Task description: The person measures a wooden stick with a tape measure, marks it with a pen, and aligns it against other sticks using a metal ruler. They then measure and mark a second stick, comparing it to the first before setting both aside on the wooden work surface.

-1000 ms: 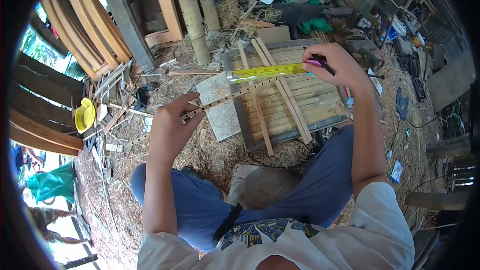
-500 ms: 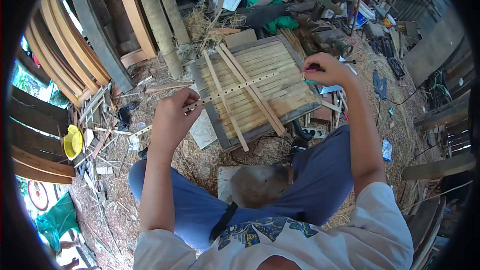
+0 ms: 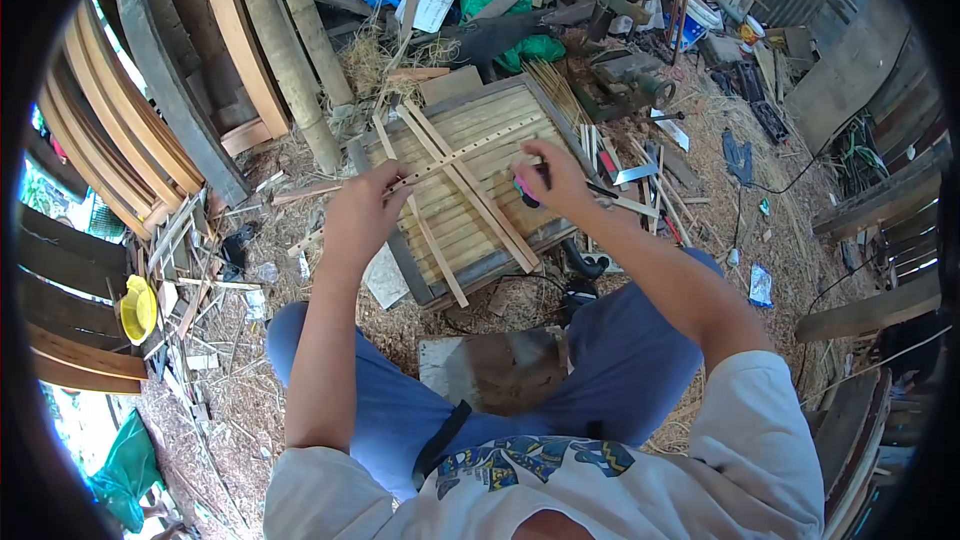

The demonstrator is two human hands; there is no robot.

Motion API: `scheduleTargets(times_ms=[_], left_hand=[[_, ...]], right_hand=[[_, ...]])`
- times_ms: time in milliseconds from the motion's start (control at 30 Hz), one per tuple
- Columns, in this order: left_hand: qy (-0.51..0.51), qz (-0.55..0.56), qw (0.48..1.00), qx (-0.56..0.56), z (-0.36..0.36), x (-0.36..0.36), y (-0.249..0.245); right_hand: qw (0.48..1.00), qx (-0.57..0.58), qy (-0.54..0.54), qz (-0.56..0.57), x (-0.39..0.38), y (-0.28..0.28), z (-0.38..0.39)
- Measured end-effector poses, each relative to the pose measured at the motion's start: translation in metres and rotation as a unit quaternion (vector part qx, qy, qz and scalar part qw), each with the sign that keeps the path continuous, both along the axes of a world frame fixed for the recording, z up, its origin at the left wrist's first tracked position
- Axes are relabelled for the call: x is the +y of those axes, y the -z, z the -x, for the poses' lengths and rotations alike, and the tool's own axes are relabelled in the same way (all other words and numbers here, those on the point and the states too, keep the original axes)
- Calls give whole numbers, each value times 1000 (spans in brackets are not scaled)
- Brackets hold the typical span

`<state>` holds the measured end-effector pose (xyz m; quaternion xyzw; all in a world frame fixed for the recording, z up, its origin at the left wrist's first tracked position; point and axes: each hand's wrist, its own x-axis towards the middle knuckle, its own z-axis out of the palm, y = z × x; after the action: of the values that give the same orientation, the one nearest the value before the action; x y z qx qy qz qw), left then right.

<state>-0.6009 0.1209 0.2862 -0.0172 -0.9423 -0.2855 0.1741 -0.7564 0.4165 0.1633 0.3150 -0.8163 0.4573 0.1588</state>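
My left hand (image 3: 362, 215) is closed in a pinch on a long thin wooden strip with a row of holes (image 3: 500, 137). The strip slants across a slatted wooden board (image 3: 550, 215) and lies over other thin strips. Above the right part of the board, my right hand (image 3: 560, 180) is closed on a small pink-and-black object (image 3: 524, 190), too hidden by my fingers to name. Beneath the holed strip, a pair of plain strips (image 3: 480, 201) crosses the board, with a single narrow strip (image 3: 430, 235) left of them.
A try square (image 3: 635, 174) lies among wood offcuts right of the board. Curved planks (image 3: 240, 30) lean at the left, near a yellow bowl (image 3: 139, 310). A wooden slab (image 3: 450, 360) is between my legs. Shavings cover the ground (image 3: 720, 270).
My right hand has come left and down from the board's right edge to above its slats, still holding the pink-and-black object. The left hand keeps its pinch on the strip; the view has shifted slightly.
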Motion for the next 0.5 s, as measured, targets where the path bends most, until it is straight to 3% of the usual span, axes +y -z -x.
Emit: scheduleTargets(times_ms=[33,100,167,233,367,500], left_hand=[[2,-8,1000,-2,3,0,2],[-7,-9,1000,-5,6,1,3],[1,-28,1000,-1,8,5,-1],[18,-74,997,15,3,16,-12],[34,-79,996,4,-5,33,-28],[75,-60,994,57,-13,40,-29]], right_hand=[[997,-17,61,52,-1,4,8],[960,-62,71,262,4,-2,33],[938,-139,85,307,2,-99,-8],[937,-152,-47,312,-4,-148,-37],[931,-194,-215,220,-17,-174,-79],[943,-161,-266,120,-24,-162,-85]])
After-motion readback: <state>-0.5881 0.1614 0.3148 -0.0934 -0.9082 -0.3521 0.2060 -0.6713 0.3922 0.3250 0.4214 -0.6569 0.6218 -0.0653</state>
